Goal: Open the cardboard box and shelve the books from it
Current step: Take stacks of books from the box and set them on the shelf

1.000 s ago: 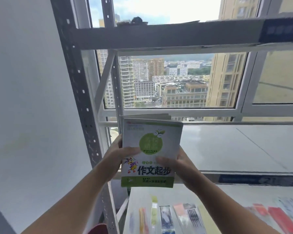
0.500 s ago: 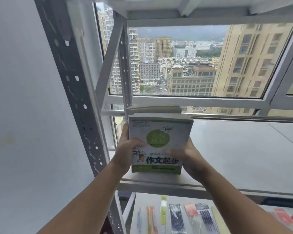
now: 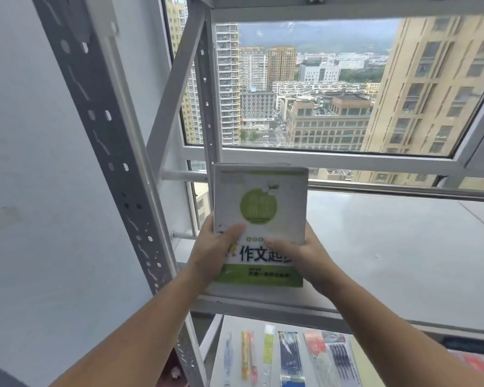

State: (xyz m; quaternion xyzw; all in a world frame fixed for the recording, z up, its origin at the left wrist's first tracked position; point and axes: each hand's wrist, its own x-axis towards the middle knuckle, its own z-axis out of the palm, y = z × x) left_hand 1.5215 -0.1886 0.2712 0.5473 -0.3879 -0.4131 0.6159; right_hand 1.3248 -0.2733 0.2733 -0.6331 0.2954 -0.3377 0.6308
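Observation:
A stack of books stands upright at the left end of a grey shelf board. The front cover is white and green with a green apple and dark characters. My left hand grips the stack's left edge, thumb on the cover. My right hand holds its lower right side, thumb across the cover. The stack's bottom edge sits at the shelf's front lip. At least one more book shows behind the front one. The cardboard box is out of view.
A perforated grey steel upright and a diagonal brace stand just left of the books. A window is behind the shelf. The lower shelf holds several packs of pens. A white wall is on the left.
The view has moved closer and tilted down. The books in both hands have gone from above the front rail onto the shelf board, near the left upright.

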